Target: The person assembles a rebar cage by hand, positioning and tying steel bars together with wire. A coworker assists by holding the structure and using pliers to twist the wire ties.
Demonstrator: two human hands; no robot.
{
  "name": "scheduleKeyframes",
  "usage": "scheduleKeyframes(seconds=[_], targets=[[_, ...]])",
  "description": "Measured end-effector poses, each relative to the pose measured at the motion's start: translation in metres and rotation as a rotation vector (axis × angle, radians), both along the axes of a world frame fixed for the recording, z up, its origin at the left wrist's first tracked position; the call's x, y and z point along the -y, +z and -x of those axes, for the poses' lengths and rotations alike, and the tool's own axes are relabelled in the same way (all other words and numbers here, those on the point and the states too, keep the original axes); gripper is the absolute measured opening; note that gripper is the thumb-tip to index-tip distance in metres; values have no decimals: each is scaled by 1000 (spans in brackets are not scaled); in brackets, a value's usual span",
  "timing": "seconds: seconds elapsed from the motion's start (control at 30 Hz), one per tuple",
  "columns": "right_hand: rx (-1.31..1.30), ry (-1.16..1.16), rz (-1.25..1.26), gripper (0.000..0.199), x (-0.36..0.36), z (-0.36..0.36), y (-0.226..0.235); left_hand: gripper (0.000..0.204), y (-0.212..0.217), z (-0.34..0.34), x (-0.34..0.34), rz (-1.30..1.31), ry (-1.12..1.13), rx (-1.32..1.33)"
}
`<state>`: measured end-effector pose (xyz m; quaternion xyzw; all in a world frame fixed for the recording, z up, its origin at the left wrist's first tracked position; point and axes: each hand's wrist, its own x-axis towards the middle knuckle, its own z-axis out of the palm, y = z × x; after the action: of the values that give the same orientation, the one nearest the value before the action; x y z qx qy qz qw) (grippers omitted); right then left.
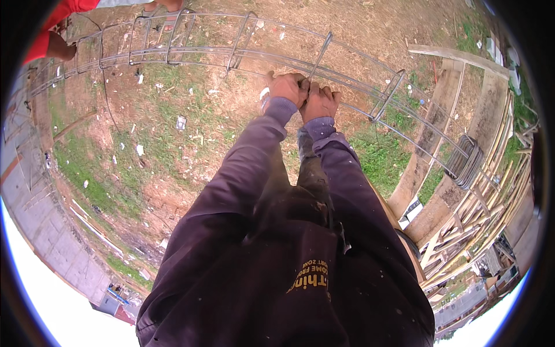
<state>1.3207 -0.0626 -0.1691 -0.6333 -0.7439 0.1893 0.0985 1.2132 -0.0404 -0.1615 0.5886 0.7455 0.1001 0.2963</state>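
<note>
A long rebar cage (388, 95), made of thin steel bars with rectangular stirrups, stretches across the view in front of me. Both of my hands meet at its near side, at the lower end of one stirrup (322, 51). My left hand (287, 89) is closed, its fingers bent around the steel there. Right beside it, my right hand (321, 103) is also closed, its fingers curled at the same joint. The palms and fingers cover the exact spot they grip; any small wire between them cannot be made out.
At the far left, another person's hand (60, 47) in a red sleeve is by the cage's end. On the right lie wooden planks (426, 136), a bundle of bent steel stirrups (467, 162) and a pile of bamboo poles (500, 196). Litter dots the grassy dirt.
</note>
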Motion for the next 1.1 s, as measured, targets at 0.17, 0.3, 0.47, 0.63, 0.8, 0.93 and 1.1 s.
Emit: scheduleKeyframes(seconds=[0.17, 0.3, 0.47, 0.63, 0.8, 0.93, 1.1], targets=[[7, 2, -55, 15, 0, -6, -1, 27, -3, -1, 5, 15, 25, 70], [-70, -177, 6, 12, 3, 4, -5, 24, -10, 11, 5, 5, -39, 177], [-156, -352, 76, 16, 6, 17, -13, 26, -16, 33, 8, -79, -178, 344], [-119, -385, 127, 29, 4, 26, -13, 30, 51, 57, -2, -113, -183, 646], [-237, -488, -21, 49, 11, 23, 8, 53, 233, 162, 7, -32, -688, 1280], [-425, -525, -98, 45, 32, 13, 19, 55, 373, 214, 49, -333, -829, 1044], [-375, -393, 125, 25, 96, 5, -29, 22, 439, 238, 118, -475, -794, 469]])
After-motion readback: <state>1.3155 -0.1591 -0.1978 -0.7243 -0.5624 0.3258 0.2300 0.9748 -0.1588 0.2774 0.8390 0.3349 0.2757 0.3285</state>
